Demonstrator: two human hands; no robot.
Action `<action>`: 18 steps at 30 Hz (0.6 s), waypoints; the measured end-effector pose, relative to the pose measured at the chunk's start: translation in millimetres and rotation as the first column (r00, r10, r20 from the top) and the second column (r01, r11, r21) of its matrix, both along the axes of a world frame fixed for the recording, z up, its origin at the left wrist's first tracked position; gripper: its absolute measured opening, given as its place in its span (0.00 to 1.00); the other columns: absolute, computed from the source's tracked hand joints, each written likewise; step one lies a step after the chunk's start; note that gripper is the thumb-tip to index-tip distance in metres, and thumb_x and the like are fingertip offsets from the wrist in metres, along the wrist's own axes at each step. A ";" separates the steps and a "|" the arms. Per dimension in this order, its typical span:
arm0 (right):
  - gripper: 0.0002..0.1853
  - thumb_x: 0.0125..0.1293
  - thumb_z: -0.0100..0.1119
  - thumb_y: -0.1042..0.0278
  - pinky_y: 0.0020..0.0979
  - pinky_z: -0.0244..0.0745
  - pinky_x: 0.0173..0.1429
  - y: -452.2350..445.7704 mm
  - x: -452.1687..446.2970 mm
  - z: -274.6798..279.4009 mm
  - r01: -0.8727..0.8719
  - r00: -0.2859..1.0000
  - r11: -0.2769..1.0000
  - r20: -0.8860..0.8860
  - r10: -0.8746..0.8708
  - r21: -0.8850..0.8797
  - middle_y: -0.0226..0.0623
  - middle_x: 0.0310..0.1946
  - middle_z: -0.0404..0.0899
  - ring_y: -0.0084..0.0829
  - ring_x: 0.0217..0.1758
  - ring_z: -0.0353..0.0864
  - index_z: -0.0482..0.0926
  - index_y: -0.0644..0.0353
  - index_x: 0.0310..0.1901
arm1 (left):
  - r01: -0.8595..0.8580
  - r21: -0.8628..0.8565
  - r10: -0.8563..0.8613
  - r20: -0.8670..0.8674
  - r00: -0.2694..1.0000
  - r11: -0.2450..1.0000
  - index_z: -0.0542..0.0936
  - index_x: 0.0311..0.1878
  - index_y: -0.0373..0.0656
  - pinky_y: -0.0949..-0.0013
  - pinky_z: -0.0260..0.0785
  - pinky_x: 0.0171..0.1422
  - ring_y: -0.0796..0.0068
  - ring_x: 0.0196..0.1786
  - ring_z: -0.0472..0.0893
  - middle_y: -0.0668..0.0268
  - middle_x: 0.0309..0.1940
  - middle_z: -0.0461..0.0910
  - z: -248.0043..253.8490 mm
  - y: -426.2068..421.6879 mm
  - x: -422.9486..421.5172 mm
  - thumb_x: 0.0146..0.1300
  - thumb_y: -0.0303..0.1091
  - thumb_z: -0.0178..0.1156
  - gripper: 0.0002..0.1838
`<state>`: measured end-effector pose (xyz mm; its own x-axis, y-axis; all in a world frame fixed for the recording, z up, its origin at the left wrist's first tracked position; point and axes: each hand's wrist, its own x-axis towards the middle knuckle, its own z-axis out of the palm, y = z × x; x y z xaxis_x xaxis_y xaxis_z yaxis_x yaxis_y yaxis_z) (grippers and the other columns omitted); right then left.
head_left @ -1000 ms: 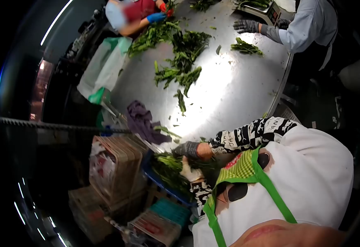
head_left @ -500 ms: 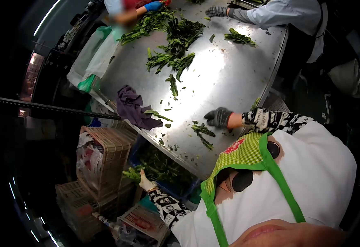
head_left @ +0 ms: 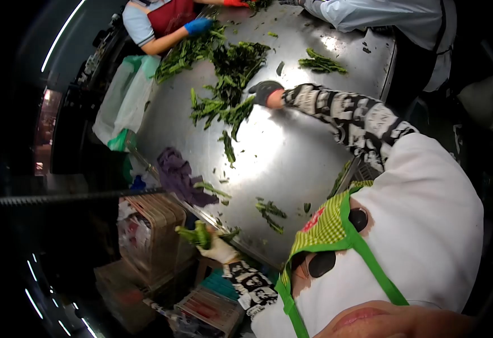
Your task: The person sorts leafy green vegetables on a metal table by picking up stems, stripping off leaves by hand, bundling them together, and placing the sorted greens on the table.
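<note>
My left hand (head_left: 219, 249), in a pale glove, is closed around a bunch of leafy greens (head_left: 200, 234) just off the table's near edge. The thick green stems stick out past the fingers. My right hand (head_left: 266, 93), in a dark glove, reaches across the metal table (head_left: 308, 152) with fingers stretched out and nothing visible in them. It is at the right side of a pile of leafy greens (head_left: 226, 93); whether the fingertips touch the leaves is unclear. A small loose sprig (head_left: 270, 214) lies on the near part of the table.
A purple cloth (head_left: 177, 177) lies at the table's left edge. Stacked plastic crates (head_left: 153, 236) stand below it. A white and green bag (head_left: 123, 98) hangs at the far left. One co-worker's blue-gloved hand (head_left: 199, 26) is on greens; another co-worker's sleeve (head_left: 365, 14) extends over the far side.
My right hand has moved away from the near sprig, up the table to the pile. My left hand has lifted greens from beside the blue-lined container, up towards the table edge.
</note>
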<state>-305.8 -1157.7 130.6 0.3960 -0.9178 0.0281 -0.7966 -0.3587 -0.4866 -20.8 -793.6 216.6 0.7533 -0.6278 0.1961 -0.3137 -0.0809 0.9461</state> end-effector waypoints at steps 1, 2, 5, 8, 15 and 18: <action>0.26 0.58 0.56 0.51 0.42 0.75 0.55 -20.4 13.9 -22.5 -0.009 1.000 1.000 0.025 0.010 -0.027 0.41 0.48 0.82 0.45 0.49 0.81 0.77 0.51 0.57 | 0.027 0.080 -0.035 0.098 0.995 0.996 0.73 0.61 0.36 0.75 0.75 0.36 0.79 0.37 0.79 0.64 0.45 0.81 -0.9 -11.4 -22.6 0.57 0.15 0.62 0.27; 0.25 0.58 0.56 0.53 0.45 0.76 0.51 -40.1 31.1 -48.1 -0.083 0.996 0.996 -0.031 0.082 -0.034 0.42 0.48 0.82 0.45 0.46 0.82 0.77 0.51 0.58 | 0.128 -0.013 -0.127 0.050 0.991 0.992 0.72 0.62 0.37 0.75 0.75 0.38 0.78 0.40 0.80 0.63 0.47 0.81 -4.7 -28.6 -46.8 0.55 0.16 0.64 0.29; 0.20 0.60 0.54 0.60 0.50 0.78 0.34 -32.2 42.4 -104.4 -0.433 0.813 0.688 -0.582 0.019 -0.582 0.49 0.41 0.81 0.46 0.34 0.83 0.79 0.54 0.54 | 0.349 0.117 -0.368 0.260 0.893 0.930 0.70 0.65 0.41 0.74 0.77 0.43 0.75 0.46 0.80 0.62 0.52 0.80 6.4 -65.8 -116.4 0.52 0.19 0.69 0.35; 0.12 0.61 0.53 0.62 0.48 0.73 0.33 -29.1 49.2 -146.4 -0.122 0.977 0.894 0.108 0.185 -0.432 0.47 0.29 0.79 0.45 0.31 0.80 0.81 0.59 0.39 | 0.431 0.262 -0.502 0.363 0.785 0.864 0.76 0.60 0.41 0.73 0.75 0.37 0.73 0.39 0.81 0.60 0.42 0.83 14.0 -92.0 -152.5 0.52 0.27 0.72 0.30; 0.20 0.58 0.59 0.47 0.41 0.75 0.39 61.3 -34.1 -57.2 -0.364 0.881 0.929 0.350 0.319 0.070 0.48 0.27 0.81 0.46 0.30 0.81 0.84 0.60 0.29 | 0.481 0.467 -0.576 0.812 0.100 0.742 0.80 0.52 0.45 0.52 0.64 0.64 0.52 0.59 0.74 0.64 0.49 0.80 17.7 -170.6 -177.7 0.55 0.40 0.67 0.22; 0.19 0.60 0.57 0.48 0.39 0.74 0.37 89.8 -90.2 -12.2 -0.356 0.797 0.929 0.551 0.247 0.098 0.42 0.27 0.83 0.40 0.28 0.81 0.85 0.57 0.32 | 0.556 0.565 -0.675 0.738 -0.010 0.609 0.78 0.56 0.47 0.49 0.55 0.71 0.50 0.65 0.69 0.61 0.54 0.77 16.8 -208.3 -207.6 0.50 0.34 0.65 0.26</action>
<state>-396.0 -1067.9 118.5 0.6287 -0.7628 0.1514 -0.2695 -0.3964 -0.8776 -228.4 -1001.9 233.4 -0.5200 -0.8092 0.2734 -0.8278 0.5563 0.0722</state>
